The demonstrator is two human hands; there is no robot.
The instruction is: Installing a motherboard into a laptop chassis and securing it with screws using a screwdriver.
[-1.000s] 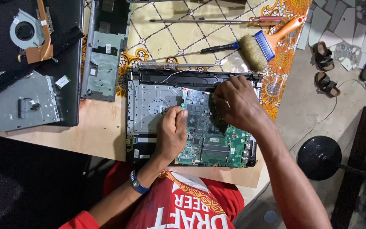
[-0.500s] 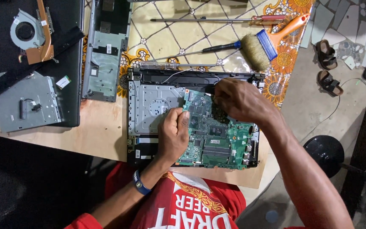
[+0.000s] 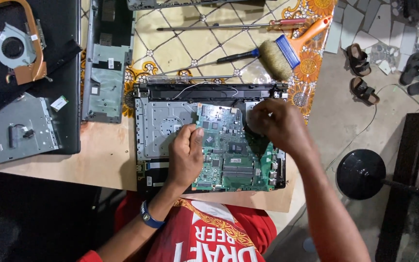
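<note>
An opened laptop base [image 3: 160, 122] lies on the wooden table with a green motherboard [image 3: 236, 157] inside it. My left hand [image 3: 186, 156] lies over the board's left edge, fingers curled on it and thumb on top. My right hand [image 3: 278, 125] is closed on the board's upper right corner, fingers bent down; what is under them is hidden. A blue band sits on my left wrist.
Behind the laptop lie a brush [image 3: 281, 54] with an orange handle and two screwdrivers [image 3: 219, 60], [image 3: 229, 25]. A grey cover panel [image 3: 104, 68], a cooling fan [image 3: 14, 48] and a drive [image 3: 18, 130] lie to the left. Sandals [image 3: 360, 63] and a black round base [image 3: 362, 173] are on the floor to the right.
My right hand has shifted slightly along the board's upper right corner. My left hand has stayed on the left edge. The view has drifted a little.
</note>
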